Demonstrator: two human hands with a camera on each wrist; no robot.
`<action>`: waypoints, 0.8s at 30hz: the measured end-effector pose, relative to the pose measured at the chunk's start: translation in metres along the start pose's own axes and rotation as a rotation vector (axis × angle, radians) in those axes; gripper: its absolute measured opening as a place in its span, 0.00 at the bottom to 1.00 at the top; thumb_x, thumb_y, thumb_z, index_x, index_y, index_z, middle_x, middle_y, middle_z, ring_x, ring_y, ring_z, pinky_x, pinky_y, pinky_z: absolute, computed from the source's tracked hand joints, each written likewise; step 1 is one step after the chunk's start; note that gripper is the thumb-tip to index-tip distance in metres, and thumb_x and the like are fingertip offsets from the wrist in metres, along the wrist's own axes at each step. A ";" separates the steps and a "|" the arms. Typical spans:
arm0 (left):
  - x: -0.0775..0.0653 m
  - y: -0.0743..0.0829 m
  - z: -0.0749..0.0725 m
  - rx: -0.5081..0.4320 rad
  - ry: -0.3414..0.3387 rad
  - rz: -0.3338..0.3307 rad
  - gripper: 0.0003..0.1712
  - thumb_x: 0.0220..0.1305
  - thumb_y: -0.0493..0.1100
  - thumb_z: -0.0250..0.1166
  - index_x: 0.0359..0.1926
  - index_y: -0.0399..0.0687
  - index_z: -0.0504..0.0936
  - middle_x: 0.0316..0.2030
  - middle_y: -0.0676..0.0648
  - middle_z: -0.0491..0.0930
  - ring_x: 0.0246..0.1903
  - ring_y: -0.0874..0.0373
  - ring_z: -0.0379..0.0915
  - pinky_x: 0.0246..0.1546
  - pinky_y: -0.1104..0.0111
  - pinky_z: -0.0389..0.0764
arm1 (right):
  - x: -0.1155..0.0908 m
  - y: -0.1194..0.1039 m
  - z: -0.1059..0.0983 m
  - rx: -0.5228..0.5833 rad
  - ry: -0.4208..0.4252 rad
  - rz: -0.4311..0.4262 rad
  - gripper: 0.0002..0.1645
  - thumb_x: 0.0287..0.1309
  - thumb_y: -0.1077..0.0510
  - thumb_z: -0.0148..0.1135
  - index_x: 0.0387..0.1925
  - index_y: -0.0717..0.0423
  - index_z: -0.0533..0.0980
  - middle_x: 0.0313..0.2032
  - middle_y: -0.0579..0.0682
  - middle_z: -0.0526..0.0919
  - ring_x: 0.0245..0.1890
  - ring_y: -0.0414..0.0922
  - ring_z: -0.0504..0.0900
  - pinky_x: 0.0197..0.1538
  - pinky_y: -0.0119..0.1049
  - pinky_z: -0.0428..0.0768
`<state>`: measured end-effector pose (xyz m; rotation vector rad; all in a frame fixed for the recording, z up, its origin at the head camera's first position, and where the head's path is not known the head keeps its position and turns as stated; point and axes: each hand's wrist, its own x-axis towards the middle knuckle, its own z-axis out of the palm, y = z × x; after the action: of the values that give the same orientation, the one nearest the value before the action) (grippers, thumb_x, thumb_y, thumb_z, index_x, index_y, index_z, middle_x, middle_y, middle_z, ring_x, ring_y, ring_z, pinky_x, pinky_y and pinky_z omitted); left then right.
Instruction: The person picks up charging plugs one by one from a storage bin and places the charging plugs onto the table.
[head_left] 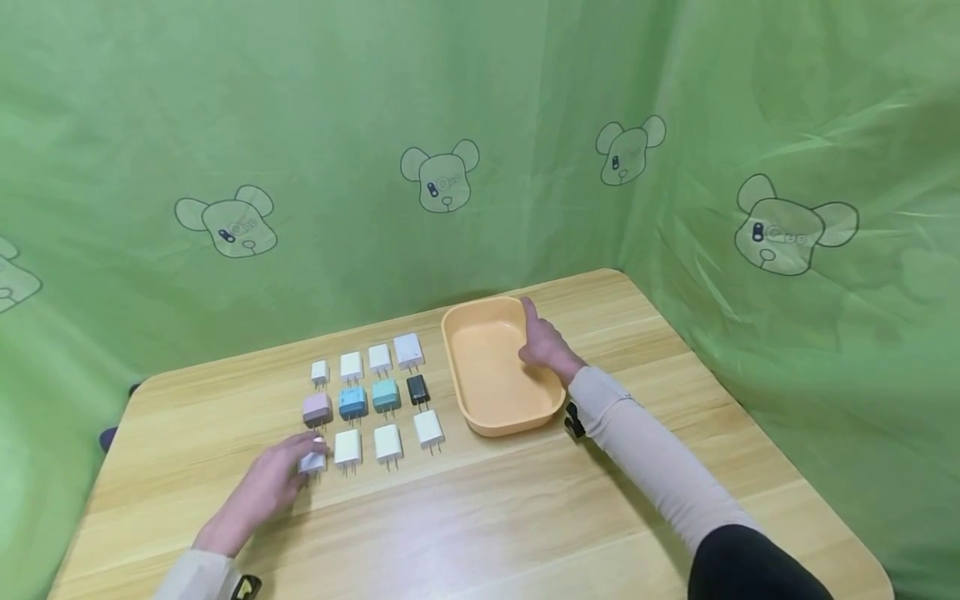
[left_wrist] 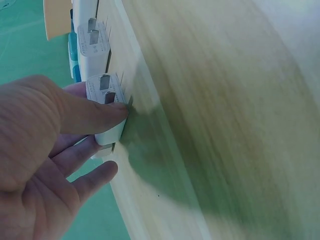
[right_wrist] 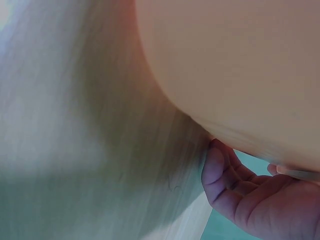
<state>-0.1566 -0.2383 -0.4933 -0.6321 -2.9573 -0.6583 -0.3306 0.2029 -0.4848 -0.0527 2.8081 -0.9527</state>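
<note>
My left hand (head_left: 273, 479) is at the front left corner of a grid of plug chargers. It pinches a white charger (head_left: 312, 462) between thumb and fingers, the prongs pointing toward me. In the left wrist view the thumb lies across this charger's pronged end (left_wrist: 102, 84). My right hand (head_left: 549, 346) grips the right side of a peach-coloured plastic bin (head_left: 491, 379), thumb over the rim. The right wrist view shows curled fingers (right_wrist: 225, 175) against the bin's outer side. From above, the bin holds nothing visible.
Several white chargers (head_left: 347, 448) continue the front row. Behind them stand a purple charger (head_left: 317, 408), a blue charger (head_left: 352, 402), a teal charger (head_left: 386, 394) and a black charger (head_left: 417, 389). More white chargers (head_left: 351, 366) form the back row. Green curtains (head_left: 337, 125) surround the wooden table (head_left: 465, 525).
</note>
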 end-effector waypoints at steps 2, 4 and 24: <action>-0.002 0.000 0.000 -0.001 0.011 0.008 0.29 0.47 0.22 0.70 0.52 0.42 0.84 0.61 0.32 0.79 0.57 0.31 0.78 0.59 0.40 0.78 | 0.001 -0.001 0.000 0.015 -0.004 -0.003 0.66 0.50 0.74 0.58 0.81 0.48 0.32 0.57 0.72 0.76 0.50 0.64 0.82 0.51 0.54 0.86; -0.004 0.000 -0.002 -0.011 0.015 0.010 0.31 0.46 0.21 0.70 0.54 0.40 0.83 0.62 0.32 0.78 0.58 0.31 0.78 0.59 0.40 0.77 | 0.004 0.000 0.001 0.050 -0.013 -0.004 0.66 0.50 0.74 0.57 0.81 0.47 0.32 0.58 0.73 0.75 0.50 0.63 0.82 0.50 0.53 0.87; 0.031 -0.013 -0.071 -0.082 0.133 -0.217 0.36 0.66 0.34 0.62 0.73 0.32 0.62 0.70 0.25 0.65 0.67 0.24 0.61 0.67 0.31 0.62 | 0.011 0.005 -0.038 0.109 -0.029 0.008 0.39 0.78 0.45 0.26 0.80 0.64 0.40 0.77 0.72 0.50 0.78 0.69 0.50 0.80 0.61 0.52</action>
<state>-0.1933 -0.2666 -0.4297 -0.2614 -2.9102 -0.8068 -0.3478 0.2285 -0.4599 -0.0403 2.7229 -1.0924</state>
